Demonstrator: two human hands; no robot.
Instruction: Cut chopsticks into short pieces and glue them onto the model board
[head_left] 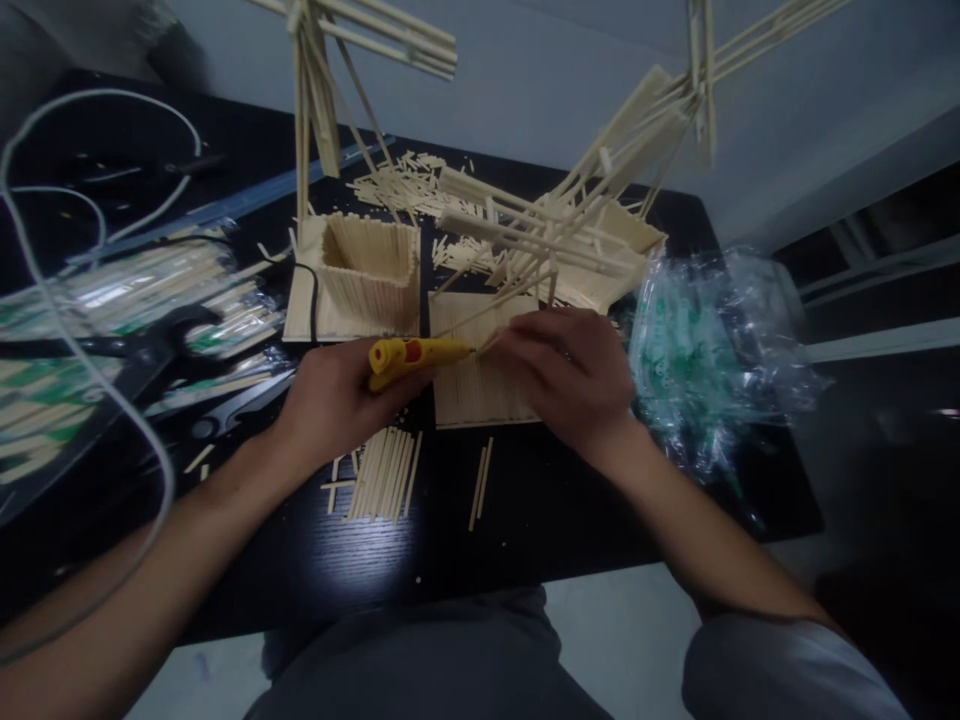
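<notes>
My left hand is closed around a yellow glue gun, its tip pointing right. Close to that tip, the fingers of my right hand pinch a thin wooden stick. Both hands are over a flat panel of sticks laid side by side, partly covered by my right hand. Behind it rises a stick framework with slanting arms. A bundle of loose sticks lies in front of my left hand, and two more sticks lie to its right.
An open box of sticks stands at the back left on the black table. Packaged sticks, pliers and a white cable occupy the left. Crumpled clear plastic bags lie right. Short cut pieces are scattered behind.
</notes>
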